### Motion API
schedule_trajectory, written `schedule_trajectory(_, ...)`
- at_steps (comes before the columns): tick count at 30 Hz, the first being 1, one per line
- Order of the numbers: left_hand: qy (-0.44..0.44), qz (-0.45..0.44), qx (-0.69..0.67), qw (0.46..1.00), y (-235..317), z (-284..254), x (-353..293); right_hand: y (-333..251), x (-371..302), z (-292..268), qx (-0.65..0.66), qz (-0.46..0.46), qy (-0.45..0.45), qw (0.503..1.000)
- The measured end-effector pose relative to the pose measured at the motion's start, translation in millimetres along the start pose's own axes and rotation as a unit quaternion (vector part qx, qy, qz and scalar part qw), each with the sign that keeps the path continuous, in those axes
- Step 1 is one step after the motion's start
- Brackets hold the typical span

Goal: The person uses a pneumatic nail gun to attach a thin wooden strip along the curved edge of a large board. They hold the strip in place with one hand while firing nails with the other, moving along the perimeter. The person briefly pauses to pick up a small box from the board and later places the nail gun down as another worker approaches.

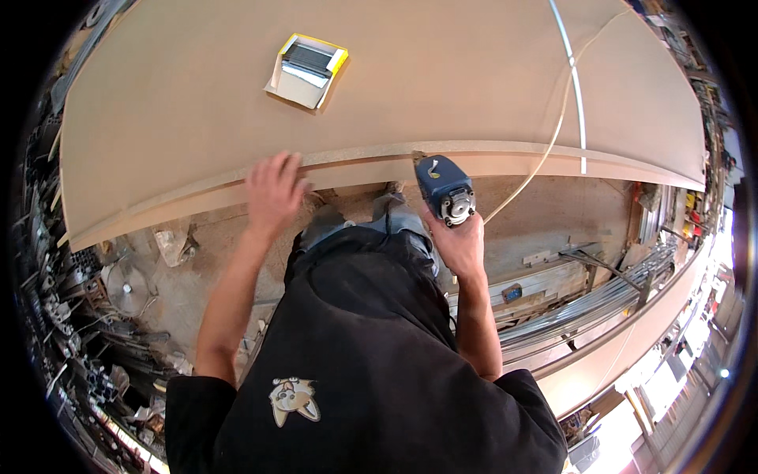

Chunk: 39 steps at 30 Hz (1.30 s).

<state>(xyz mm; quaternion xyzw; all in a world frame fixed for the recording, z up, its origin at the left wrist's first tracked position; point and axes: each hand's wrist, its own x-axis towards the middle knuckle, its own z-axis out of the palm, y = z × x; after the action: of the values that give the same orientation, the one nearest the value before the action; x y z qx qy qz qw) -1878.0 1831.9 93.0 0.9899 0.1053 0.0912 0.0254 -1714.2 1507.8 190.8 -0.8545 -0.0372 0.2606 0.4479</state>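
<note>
My right hand [459,241] is closed around a blue air nailer [444,186], whose nose meets the long edge strip [371,170] along the near side of a large brown board [442,75]. Over the same strip, farther left, lies my left hand [274,189], open, its fingers a little apart and slightly blurred. Beyond it on the board sits an opened yellow and white box [308,69] with dark strips of what look like nails. A pale air hose [553,134] runs across the board and down toward the nailer; its joining end is hidden by my hand.
A white strip [579,95] lies across the board at the right. Below right, metal bars [584,296] are stacked beside another brown panel [608,363]. To the left are a round saw blade [126,288], a crumpled plastic bag [172,245] and heaped metal profiles [87,371].
</note>
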Motion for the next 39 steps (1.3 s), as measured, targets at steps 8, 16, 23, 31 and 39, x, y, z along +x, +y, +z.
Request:
schedule_trajectory(8, -0.068, 0.040, -0.142, 0.987, 112, 15, 36, 14, 4, -15, 0.047, 0.028, -0.030, 0.998)
schedule_trajectory(16, -0.092, 0.112, -0.195, 0.970, 107, 19, 45, 32, 0, -9, 0.030, 0.027, -0.023, 0.999)
schedule_trajectory(23, -0.056, -0.009, -0.123, 0.991, 20, 11, -1, 37, -7, -9, 0.044, 0.055, 0.042, 0.997)
schedule_trajectory(31, 0.007, -0.035, -0.101, 0.994, 20, 12, 7, 17, 10, -19, 0.039, 0.074, 0.056, 0.995)
schedule_trajectory(39, 0.041, -0.057, -0.132, 0.989, 48, 18, 26, 3, 17, -12, -0.049, 0.042, 0.067, 0.996)
